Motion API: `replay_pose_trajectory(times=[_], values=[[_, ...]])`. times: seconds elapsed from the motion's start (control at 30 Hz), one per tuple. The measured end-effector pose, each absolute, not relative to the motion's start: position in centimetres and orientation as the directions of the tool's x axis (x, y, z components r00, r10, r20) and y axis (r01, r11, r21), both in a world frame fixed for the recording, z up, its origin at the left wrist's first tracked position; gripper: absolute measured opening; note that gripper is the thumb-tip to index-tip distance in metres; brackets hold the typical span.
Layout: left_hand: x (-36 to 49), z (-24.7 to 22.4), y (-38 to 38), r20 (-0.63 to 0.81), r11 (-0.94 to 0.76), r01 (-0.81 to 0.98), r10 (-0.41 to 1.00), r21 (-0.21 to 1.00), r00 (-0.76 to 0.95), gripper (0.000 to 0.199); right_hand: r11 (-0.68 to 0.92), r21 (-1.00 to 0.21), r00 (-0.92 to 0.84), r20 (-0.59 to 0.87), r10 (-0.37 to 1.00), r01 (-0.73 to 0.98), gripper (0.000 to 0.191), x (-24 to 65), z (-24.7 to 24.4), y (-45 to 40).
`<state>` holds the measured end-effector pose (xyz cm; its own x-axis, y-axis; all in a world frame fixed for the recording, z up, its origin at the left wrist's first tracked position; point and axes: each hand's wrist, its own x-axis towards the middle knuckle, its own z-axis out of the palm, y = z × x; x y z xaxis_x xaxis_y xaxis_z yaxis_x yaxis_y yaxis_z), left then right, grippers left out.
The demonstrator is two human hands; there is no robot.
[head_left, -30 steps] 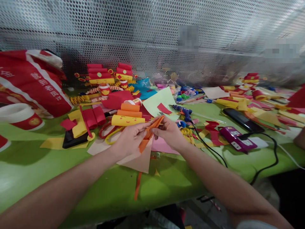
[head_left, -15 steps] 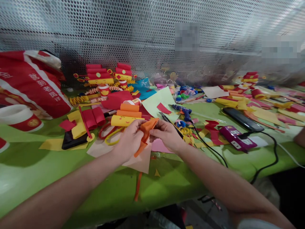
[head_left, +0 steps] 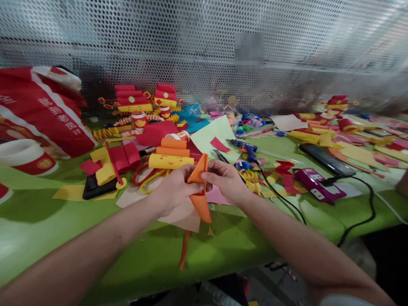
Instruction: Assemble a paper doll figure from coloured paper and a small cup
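The folded orange paper point(head_left: 201, 209) tapers at both ends; left hand point(head_left: 175, 187) and right hand point(head_left: 225, 180), both nearly closed, pinch it and partly hide its middle.

The folded paper point(head_left: 201, 207) was plain orange, as were the thin strip point(head_left: 184, 251) and the two stacked rolls point(head_left: 173, 148), while the roll point(head_left: 168, 161) below them was yellow, patterned with a smiling face and reddish cheeks. The tabletop point(head_left: 108, 255) was bright green, the large sheet point(head_left: 204, 134) pale mint with a red scrap point(head_left: 220, 144) on it, the glue gun point(head_left: 245, 146) dark blue, the box point(head_left: 319, 185) purple with whitish patches and the phone point(head_left: 327, 160) black. The bag point(head_left: 60, 110) showed red with a white stripe and white characters, the paper cup point(head_left: 33, 159) white with a red band and gold emblem, and the wall point(head_left: 153, 38) silvery grey, dotted with dark holes.
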<state>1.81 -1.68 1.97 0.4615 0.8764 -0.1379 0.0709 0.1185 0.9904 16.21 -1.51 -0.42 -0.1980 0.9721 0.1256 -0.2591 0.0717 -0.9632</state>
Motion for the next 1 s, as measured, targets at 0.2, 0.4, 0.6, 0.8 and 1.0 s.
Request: replay_pose_trajectory(times=[0.2,0.4,0.6,0.8,1.0], values=[[2.1,2.2,-2.1,-0.069,-0.010,0.162,0.876,0.987,0.478,0.012,0.114,-0.991,-0.136,0.104,0.985,0.067,0.034,16.7,-0.3,-1.5],[1.7,2.2,-1.9,-0.046,-0.029,0.128,0.835,0.991,0.549,0.015,0.024,-0.998,-0.299,0.008,0.954,0.051,0.028,17.7,-0.3,-0.9],[1.2,2.1,-1.5,-0.087,-0.016,0.201,0.866,0.980,0.493,0.026,-0.026,-1.000,-0.295,-0.022,0.955,-0.009,0.023,18.0,-0.5,-0.4],[0.9,2.1,-1.3,-0.154,0.019,0.289,0.879,0.957,0.452,0.025,-0.027,-1.000,-0.279,-0.029,0.960,0.009,0.011,18.1,-0.6,-0.2],[0.9,1.6,-1.1,-0.153,0.011,0.297,0.876,0.955,0.458,0.020,0.018,-0.997,-0.237,-0.002,0.972,0.079,0.007,17.8,-0.4,-0.5]])
